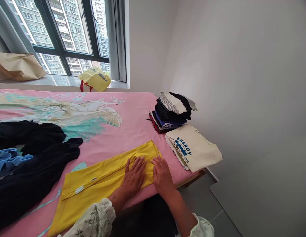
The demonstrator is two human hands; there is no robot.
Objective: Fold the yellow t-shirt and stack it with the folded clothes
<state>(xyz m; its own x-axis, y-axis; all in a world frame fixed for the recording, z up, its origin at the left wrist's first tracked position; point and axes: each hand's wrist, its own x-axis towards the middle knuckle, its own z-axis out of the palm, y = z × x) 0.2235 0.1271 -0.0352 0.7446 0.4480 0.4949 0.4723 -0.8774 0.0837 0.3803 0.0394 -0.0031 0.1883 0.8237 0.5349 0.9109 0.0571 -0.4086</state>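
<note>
A yellow garment (103, 179) lies folded into a long strip along the near edge of the bed, with small white labels on its left part. My left hand (134, 174) rests flat on its right half, fingers stretched out and slightly apart, palm down. Just to the right, my right hand (162, 172) touches the garment near its right end, fingers a little bent and not wrapped round anything. Its fingertips press on the cloth.
The bed has a pink patterned sheet (138, 108). Folded dark clothes (174, 113) are stacked at its right edge, beside a cream T-shirt (192, 148) on a pile. Loose dark clothes (34, 164) lie left. A yellow bag (96, 79) and brown paper bag (19, 65) sit by the window.
</note>
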